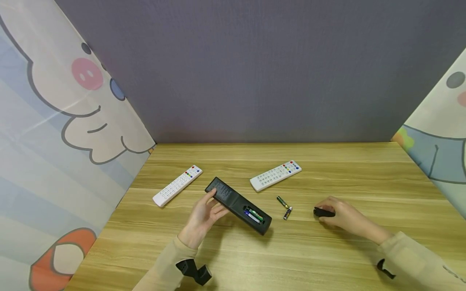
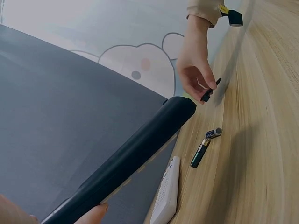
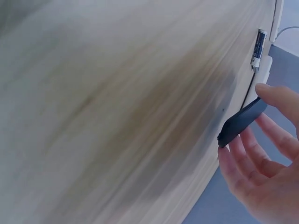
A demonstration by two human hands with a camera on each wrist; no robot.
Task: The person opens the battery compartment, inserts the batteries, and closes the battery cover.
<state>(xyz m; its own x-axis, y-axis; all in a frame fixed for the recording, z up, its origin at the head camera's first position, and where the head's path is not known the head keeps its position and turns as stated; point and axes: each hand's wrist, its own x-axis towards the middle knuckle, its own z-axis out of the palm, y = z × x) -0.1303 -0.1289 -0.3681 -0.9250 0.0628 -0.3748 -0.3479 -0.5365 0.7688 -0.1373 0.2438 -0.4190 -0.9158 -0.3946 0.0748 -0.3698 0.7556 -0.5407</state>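
Note:
My left hand (image 1: 202, 218) grips a black remote control (image 1: 233, 198) by its far end, back side up and tilted above the table. Its battery compartment is uncovered, and two batteries (image 1: 254, 215), one green and one blue-white, lie inside. Over to the right, my right hand (image 1: 340, 214) pinches a small black battery cover (image 3: 243, 122) between thumb and fingertips, close over the tabletop. Between the hands lie two loose batteries, a green one (image 1: 282, 201) and a dark blue and silver one (image 1: 287, 213), end to end at an angle.
One white remote control (image 1: 177, 186) lies at the left on the wooden table (image 1: 327, 161). Another white remote (image 1: 275, 176) lies behind the loose batteries. A grey panel (image 1: 269, 72) rises along the back edge, with cartoon-printed sheets (image 1: 54, 161) at both sides.

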